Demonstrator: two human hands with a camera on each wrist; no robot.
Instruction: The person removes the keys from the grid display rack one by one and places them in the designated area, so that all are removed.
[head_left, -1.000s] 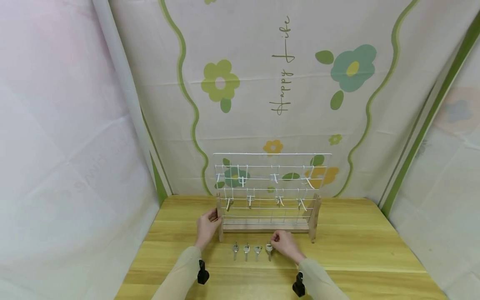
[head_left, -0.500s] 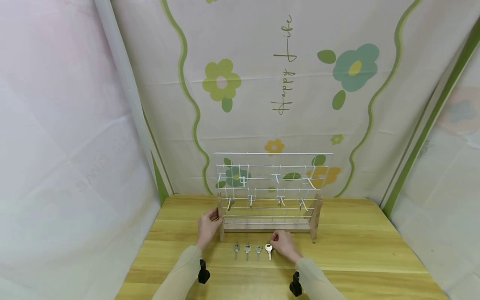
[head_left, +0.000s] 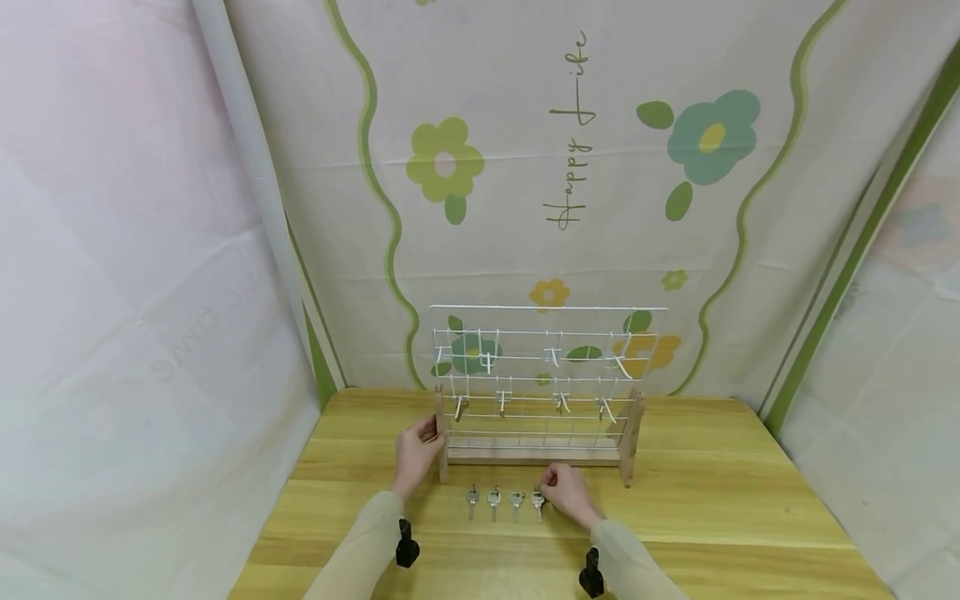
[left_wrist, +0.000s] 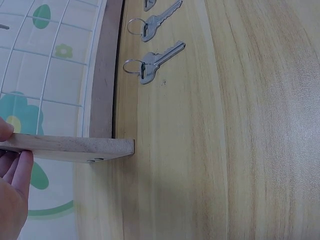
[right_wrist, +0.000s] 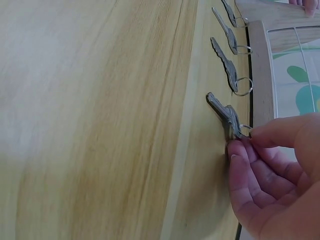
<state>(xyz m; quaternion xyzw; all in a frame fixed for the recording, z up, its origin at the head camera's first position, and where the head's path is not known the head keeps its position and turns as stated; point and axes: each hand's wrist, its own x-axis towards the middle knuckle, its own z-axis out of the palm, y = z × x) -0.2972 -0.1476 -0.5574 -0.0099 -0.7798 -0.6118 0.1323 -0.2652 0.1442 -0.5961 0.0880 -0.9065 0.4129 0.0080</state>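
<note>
My left hand (head_left: pixel 417 457) grips the wooden left side post (left_wrist: pixel 75 145) of a small display rack, thumb on one face and fingers on the other. The rack carries a white wire grid (head_left: pixel 547 308) with hooks. In front of its base, my right hand (head_left: pixel 570 490) pinches the ring (right_wrist: pixel 246 129) of the rightmost silver key (right_wrist: pixel 232 118) between thumb and fingers. That key slants, its blade pointing away from the hand. To its left, several more keys, such as this one (head_left: pixel 516 502), lie in a row on the table, each with a ring.
A wooden base bar (head_left: pixel 532 456) runs between the rack's posts, close behind the keys. White hooks (head_left: pixel 561 402) stick out toward me in two rows, with narrow metal pieces at the lower ones. Printed fabric (head_left: pixel 510 233) stands behind the wooden table (head_left: pixel 712 500).
The held key looked brighter half a second ago and appears darker now, its angle slightly different. Both hands stay in nearly the same places, and the rack has not moved.
</note>
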